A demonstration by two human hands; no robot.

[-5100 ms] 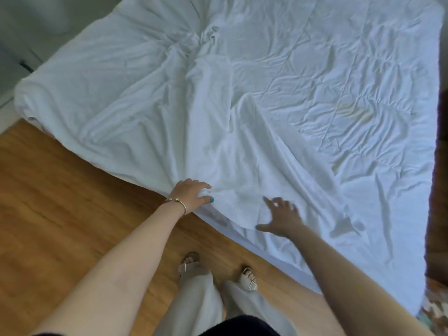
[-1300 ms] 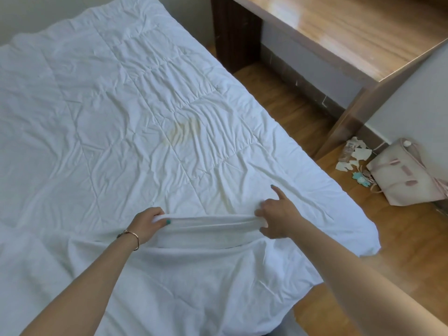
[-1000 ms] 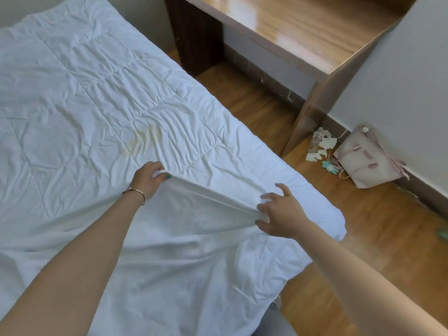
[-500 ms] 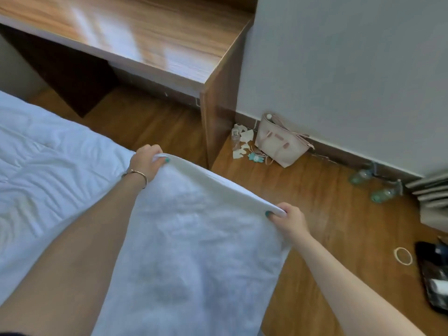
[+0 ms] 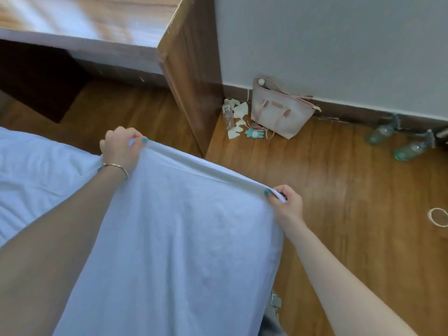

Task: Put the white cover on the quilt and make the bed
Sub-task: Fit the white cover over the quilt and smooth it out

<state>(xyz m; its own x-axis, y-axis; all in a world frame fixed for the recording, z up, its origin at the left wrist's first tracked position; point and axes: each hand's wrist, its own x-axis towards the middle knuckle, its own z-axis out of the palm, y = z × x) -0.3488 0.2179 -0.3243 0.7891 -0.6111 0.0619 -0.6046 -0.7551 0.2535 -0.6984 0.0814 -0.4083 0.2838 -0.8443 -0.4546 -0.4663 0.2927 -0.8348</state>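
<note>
Both hands held the white cover by its top edge, lifted taut off the bed at the bed's desk-side edge. Left hand and right hand each had a closed grip pinching that edge. Step, likely: spreading the cover. Next would call for an even pull over the quilt, which couldn't be told apart here.

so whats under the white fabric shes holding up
Little can be seen. The white cover, held taut by the left hand and right hand, hides whatever is beneath it. Only the wooden floor beside it and the bedding to its left show.
</note>
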